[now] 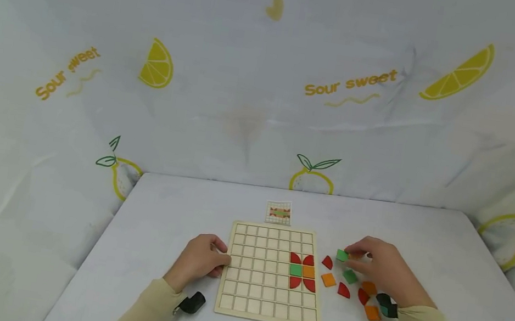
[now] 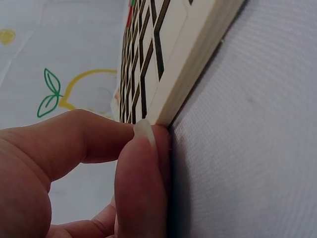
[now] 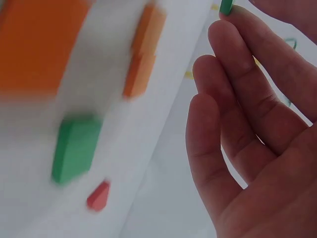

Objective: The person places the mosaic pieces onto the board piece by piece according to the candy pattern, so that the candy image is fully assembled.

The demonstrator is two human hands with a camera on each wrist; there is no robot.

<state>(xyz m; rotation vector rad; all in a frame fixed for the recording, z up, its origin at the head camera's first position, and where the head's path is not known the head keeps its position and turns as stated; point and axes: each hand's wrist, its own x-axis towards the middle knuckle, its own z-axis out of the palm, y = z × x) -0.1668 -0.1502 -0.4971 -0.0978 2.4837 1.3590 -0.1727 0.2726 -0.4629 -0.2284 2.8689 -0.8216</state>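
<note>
One green square [image 1: 342, 256], pinched in right hand [image 1: 379, 263]; one grid board [image 1: 253, 265], edge gripped by left hand [image 1: 201, 257]. Apparent step: pattern-filling; next likely calls for aligned, flat placement.

Head view: you can read "Sour sweet" twice on the white backdrop [image 1: 233, 57] — orange letters both times. Left print [image 1: 72, 67]: well toward your left, climbing steeply rightward. Right print [image 1: 350, 83]: right of centre, higher up — a gentler upward slope.
</note>
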